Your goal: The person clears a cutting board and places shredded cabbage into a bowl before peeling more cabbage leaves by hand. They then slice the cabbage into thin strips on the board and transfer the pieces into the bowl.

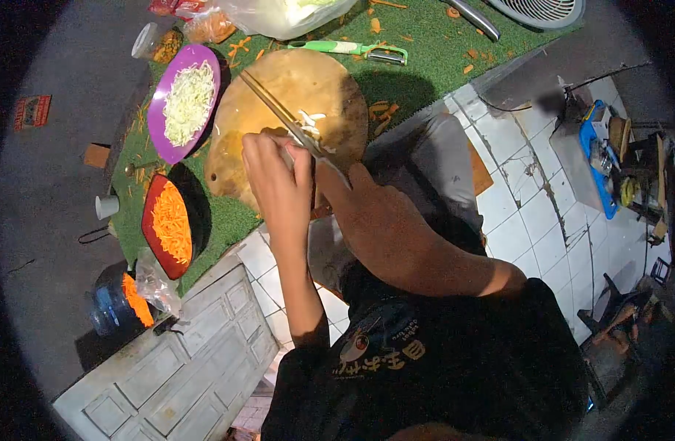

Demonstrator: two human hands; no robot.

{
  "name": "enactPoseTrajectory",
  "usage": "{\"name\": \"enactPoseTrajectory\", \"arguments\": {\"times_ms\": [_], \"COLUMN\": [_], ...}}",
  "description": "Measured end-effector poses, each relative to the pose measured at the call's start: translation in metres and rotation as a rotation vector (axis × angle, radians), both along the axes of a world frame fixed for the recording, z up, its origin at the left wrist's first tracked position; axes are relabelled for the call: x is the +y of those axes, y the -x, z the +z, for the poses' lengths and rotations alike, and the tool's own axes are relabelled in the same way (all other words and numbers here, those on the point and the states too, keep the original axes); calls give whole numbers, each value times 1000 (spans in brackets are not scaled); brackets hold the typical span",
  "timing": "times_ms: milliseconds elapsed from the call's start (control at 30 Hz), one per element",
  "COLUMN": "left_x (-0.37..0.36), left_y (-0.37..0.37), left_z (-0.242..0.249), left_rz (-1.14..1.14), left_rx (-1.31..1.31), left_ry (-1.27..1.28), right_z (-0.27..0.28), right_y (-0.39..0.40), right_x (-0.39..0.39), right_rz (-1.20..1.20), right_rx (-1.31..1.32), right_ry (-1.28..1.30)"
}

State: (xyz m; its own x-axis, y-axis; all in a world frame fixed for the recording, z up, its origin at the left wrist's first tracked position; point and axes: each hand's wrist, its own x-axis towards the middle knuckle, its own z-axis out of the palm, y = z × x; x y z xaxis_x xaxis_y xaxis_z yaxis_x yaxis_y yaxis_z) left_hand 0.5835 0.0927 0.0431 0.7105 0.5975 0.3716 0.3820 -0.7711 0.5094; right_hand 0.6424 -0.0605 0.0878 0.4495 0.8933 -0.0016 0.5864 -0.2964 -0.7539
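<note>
Fingers of the right hand close round a knife; those of the left hand bunch beside it, their hold unclear. White floor tiles adjoin the green turf-covered table, which bears a round wooden cutting board beneath the knife, a purple plate of shredded cabbage and white pieces by the blade. The knife's handle is hidden; the top edge crops a plastic bag.

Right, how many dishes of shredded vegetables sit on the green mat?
2: a purple dish of pale shreds, left of the round board, and a red dish of orange shreds, pictured below that. Others may lie out of view.
</note>
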Motion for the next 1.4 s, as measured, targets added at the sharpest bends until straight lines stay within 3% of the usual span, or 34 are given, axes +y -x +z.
{"name": "enactPoseTrajectory", "arguments": {"times_ms": [267, 367, 467, 567, 800, 933, 1067, 1133, 1233, 1400], "left_x": [2, 2, 2, 9, 7, 7, 1, -2, 0, -1], "left_y": [0, -2, -4, 1, 2, 1, 1, 0, 3, 3], "left_z": [1, 0, 3, -1, 2, -1, 1, 3, 0, 0], "left_rz": [19, 21, 69, -80, -114, -49, -17, 3, -17, -21], "left_rx": [82, 78, 19, 30, 2, 88, 78, 53, 94, 69], "left_ry": [-15, -45, 184, -93, 24, -95, -106, 4, -127, -66], "right_z": [8, 16, 12, 2, -1, -8, 0, 12, 14, 4], "right_y": [5, 5, 6, 7, 1, -4, 4, 5, 7, 7], "right_x": [-9, -12, -13, -9, 12, 14, 7, 2, -2, -4], "right_rz": [-14, 37, 33, 66, 1, -7, -61, -5, -9, 0], "right_rx": [-16, -25, 0, -96, -3, -7, -48, 32, 13, 4], "right_ry": [-33, 112, 77, 74, 59, 66, 0, 82, 60, -8]}}
